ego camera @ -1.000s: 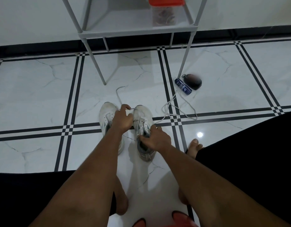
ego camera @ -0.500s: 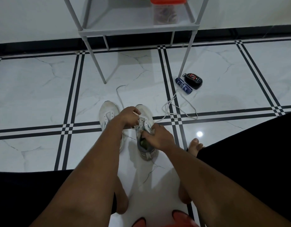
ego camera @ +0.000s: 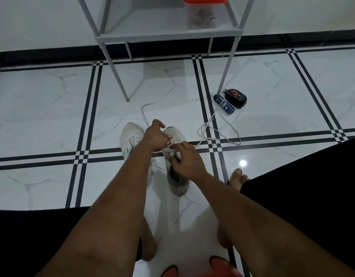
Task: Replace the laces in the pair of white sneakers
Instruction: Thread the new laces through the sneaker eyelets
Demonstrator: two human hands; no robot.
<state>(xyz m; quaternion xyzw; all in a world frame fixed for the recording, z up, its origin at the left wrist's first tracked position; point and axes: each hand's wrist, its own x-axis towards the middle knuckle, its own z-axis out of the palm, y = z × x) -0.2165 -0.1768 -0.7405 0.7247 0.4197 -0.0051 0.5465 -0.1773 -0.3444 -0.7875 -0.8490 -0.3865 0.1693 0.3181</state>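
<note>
Two sneakers side by side on floor [ego camera: 52,120], toes away: left sneaker [ego camera: 130,139], right sneaker [ego camera: 177,182]. Both hands over right sneaker's eyelets. Left hand [ego camera: 155,137] pinches lace [ego camera: 146,114] trailing toward rack leg [ego camera: 117,76]. Right hand [ego camera: 187,159], fingers curled, touches tongue area; grip unclear. Loose lace [ego camera: 214,132] right of sneakers, near blue tube [ego camera: 224,104] and black case [ego camera: 236,97].

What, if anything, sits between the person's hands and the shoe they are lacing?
Nothing visible. Both the left hand and right hand are already at the right sneaker, fingers at its lace holes. The left sneaker lies beside it, and the loose lace trails off to the right, clear of the hands.
</note>
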